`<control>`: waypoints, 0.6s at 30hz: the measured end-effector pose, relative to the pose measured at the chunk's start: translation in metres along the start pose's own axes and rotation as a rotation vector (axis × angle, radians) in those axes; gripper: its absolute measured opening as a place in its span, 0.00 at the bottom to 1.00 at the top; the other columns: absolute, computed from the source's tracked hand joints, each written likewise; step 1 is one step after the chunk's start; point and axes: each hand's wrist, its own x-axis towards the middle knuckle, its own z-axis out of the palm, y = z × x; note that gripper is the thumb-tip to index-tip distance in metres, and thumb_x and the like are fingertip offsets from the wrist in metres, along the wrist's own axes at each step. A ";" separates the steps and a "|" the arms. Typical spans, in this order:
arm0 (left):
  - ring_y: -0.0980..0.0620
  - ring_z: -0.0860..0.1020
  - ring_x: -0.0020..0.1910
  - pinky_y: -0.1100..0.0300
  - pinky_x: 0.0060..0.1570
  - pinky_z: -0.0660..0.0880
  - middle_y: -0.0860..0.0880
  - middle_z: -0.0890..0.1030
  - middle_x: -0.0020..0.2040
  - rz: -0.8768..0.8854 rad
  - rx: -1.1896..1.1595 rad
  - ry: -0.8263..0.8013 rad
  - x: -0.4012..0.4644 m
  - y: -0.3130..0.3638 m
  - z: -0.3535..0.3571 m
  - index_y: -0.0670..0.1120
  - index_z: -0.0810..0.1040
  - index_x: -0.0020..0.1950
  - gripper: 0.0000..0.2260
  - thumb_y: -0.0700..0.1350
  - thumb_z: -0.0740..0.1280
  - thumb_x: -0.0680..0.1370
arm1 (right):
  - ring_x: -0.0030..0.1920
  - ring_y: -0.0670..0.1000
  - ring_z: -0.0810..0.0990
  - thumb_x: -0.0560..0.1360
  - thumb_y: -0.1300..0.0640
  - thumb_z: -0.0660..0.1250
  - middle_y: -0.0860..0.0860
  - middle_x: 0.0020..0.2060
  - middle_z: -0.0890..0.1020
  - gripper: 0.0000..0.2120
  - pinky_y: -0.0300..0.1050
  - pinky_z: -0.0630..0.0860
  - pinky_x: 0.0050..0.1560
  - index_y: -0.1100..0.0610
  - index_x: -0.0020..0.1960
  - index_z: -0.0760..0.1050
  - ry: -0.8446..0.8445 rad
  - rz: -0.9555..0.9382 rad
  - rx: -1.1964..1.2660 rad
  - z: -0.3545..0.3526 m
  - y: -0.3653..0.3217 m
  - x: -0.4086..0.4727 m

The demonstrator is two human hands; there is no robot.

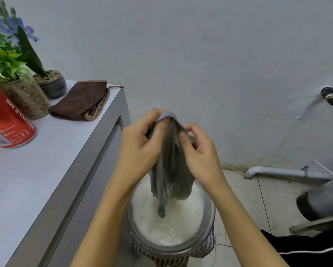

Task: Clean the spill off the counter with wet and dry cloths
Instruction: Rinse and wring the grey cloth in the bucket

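Red can (6, 122) cut by left edge; label perhaps unreadable.

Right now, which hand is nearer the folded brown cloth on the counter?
Left. The left hand holds the grey cloth over the basin, on the side facing the brown cloth. The right hand holds the same cloth farther away from the counter.
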 end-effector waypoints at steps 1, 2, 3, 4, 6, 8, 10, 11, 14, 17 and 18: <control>0.57 0.72 0.36 0.64 0.36 0.68 0.51 0.77 0.36 0.032 0.000 0.023 0.004 0.011 -0.005 0.46 0.78 0.45 0.07 0.41 0.61 0.79 | 0.29 0.47 0.70 0.80 0.53 0.59 0.52 0.30 0.74 0.08 0.38 0.67 0.29 0.54 0.46 0.73 0.014 -0.039 0.031 -0.004 -0.011 -0.001; 0.58 0.73 0.37 0.67 0.37 0.68 0.53 0.78 0.37 0.067 0.032 0.031 0.006 0.018 -0.008 0.46 0.79 0.46 0.07 0.41 0.61 0.79 | 0.28 0.45 0.70 0.79 0.52 0.59 0.49 0.29 0.74 0.08 0.36 0.67 0.28 0.55 0.46 0.73 0.037 -0.070 0.047 -0.007 -0.017 -0.002; 0.59 0.75 0.38 0.68 0.39 0.69 0.54 0.79 0.39 0.097 0.084 0.026 0.009 0.019 -0.010 0.46 0.80 0.47 0.07 0.41 0.62 0.79 | 0.28 0.43 0.70 0.79 0.52 0.60 0.47 0.29 0.73 0.09 0.34 0.67 0.28 0.56 0.45 0.73 0.065 -0.088 0.048 -0.009 -0.018 -0.002; 0.59 0.76 0.40 0.68 0.40 0.70 0.55 0.80 0.40 0.119 0.143 0.005 0.009 0.013 -0.012 0.47 0.80 0.48 0.07 0.42 0.62 0.78 | 0.28 0.42 0.70 0.79 0.52 0.60 0.45 0.29 0.73 0.10 0.32 0.66 0.28 0.57 0.44 0.73 0.091 -0.091 0.026 -0.009 -0.013 -0.002; 0.55 0.76 0.41 0.62 0.42 0.71 0.52 0.80 0.39 0.095 0.300 -0.094 0.004 -0.019 -0.007 0.48 0.80 0.46 0.09 0.49 0.61 0.78 | 0.27 0.42 0.69 0.78 0.51 0.63 0.45 0.26 0.71 0.11 0.31 0.64 0.28 0.57 0.41 0.73 0.135 -0.046 -0.089 -0.006 0.016 -0.005; 0.49 0.75 0.39 0.55 0.39 0.69 0.50 0.76 0.35 -0.022 0.510 -0.237 -0.011 -0.073 0.003 0.50 0.76 0.39 0.16 0.58 0.56 0.75 | 0.26 0.44 0.67 0.77 0.51 0.64 0.47 0.24 0.68 0.11 0.38 0.64 0.29 0.57 0.41 0.74 0.135 0.035 -0.273 0.001 0.059 -0.010; 0.43 0.76 0.40 0.55 0.36 0.66 0.47 0.75 0.34 -0.220 0.632 -0.432 -0.036 -0.127 0.016 0.50 0.70 0.34 0.17 0.59 0.54 0.76 | 0.28 0.45 0.68 0.76 0.52 0.65 0.47 0.25 0.69 0.08 0.44 0.67 0.33 0.56 0.43 0.75 0.104 0.115 -0.423 0.009 0.104 -0.021; 0.42 0.77 0.42 0.55 0.37 0.65 0.45 0.77 0.36 -0.307 0.679 -0.541 -0.051 -0.149 0.023 0.49 0.71 0.35 0.17 0.58 0.55 0.77 | 0.30 0.46 0.70 0.77 0.53 0.64 0.46 0.26 0.71 0.07 0.45 0.68 0.35 0.55 0.44 0.76 0.065 0.162 -0.472 0.014 0.124 -0.027; 0.43 0.75 0.53 0.55 0.48 0.69 0.41 0.78 0.50 -0.473 0.730 -0.799 -0.095 -0.192 0.040 0.46 0.78 0.50 0.13 0.51 0.56 0.81 | 0.42 0.53 0.78 0.78 0.57 0.60 0.52 0.40 0.80 0.07 0.46 0.74 0.43 0.56 0.50 0.76 -0.191 0.341 -0.603 0.031 0.168 -0.045; 0.43 0.69 0.62 0.52 0.59 0.68 0.44 0.71 0.58 -0.589 0.744 -0.921 -0.117 -0.208 0.044 0.46 0.75 0.60 0.13 0.45 0.55 0.80 | 0.57 0.57 0.75 0.76 0.63 0.56 0.57 0.57 0.78 0.13 0.47 0.72 0.55 0.58 0.59 0.72 -0.392 0.440 -0.669 0.043 0.189 -0.057; 0.42 0.68 0.64 0.51 0.61 0.67 0.42 0.71 0.61 -0.612 0.735 -0.942 -0.117 -0.209 0.044 0.44 0.74 0.59 0.12 0.44 0.56 0.80 | 0.60 0.57 0.74 0.77 0.64 0.55 0.57 0.61 0.76 0.15 0.47 0.70 0.58 0.58 0.62 0.70 -0.432 0.464 -0.683 0.043 0.191 -0.057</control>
